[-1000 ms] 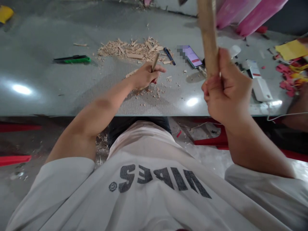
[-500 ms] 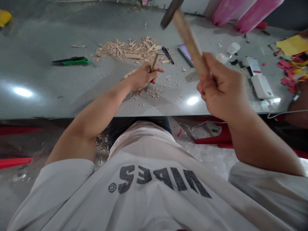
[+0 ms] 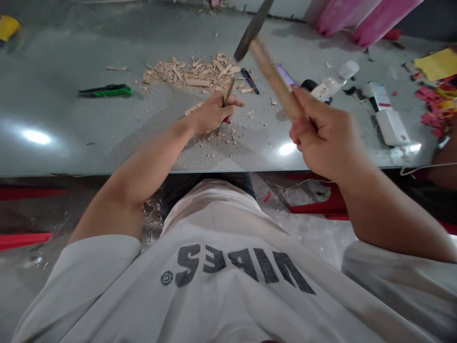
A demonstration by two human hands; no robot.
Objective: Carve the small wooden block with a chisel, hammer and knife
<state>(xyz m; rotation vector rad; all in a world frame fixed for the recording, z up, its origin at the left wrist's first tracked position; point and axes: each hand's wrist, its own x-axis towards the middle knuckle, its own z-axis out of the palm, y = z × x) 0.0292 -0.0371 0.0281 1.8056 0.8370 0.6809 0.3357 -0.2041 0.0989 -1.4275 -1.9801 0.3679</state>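
My right hand (image 3: 321, 128) is wrapped round the wooden handle of a hammer (image 3: 274, 78), whose dark head is raised over the far side of the table. Low over the tabletop, my left hand (image 3: 216, 112) grips a short upright stick-like tool (image 3: 229, 91); its lower end is hidden by the hand. A piece of wood (image 3: 193, 109) shows partly beside that hand. Beyond it lies a heap of wood shavings (image 3: 193, 74), and small chips are scattered near my fingers. A dark blue pen (image 3: 250, 81) rests at the heap's right edge.
A green cutter (image 3: 107, 91) lies left on the grey table (image 3: 71, 138). On the right are a phone (image 3: 284, 74), a white bottle (image 3: 327, 88), a white device (image 3: 392, 127), and pink and yellow scraps (image 3: 433, 102). Pink bottles (image 3: 342, 14) stand at the back.
The hammer head has come down slightly and leftward, and my right hand has shifted a little. A white bottle shows more fully beyond it. My left hand keeps its place.
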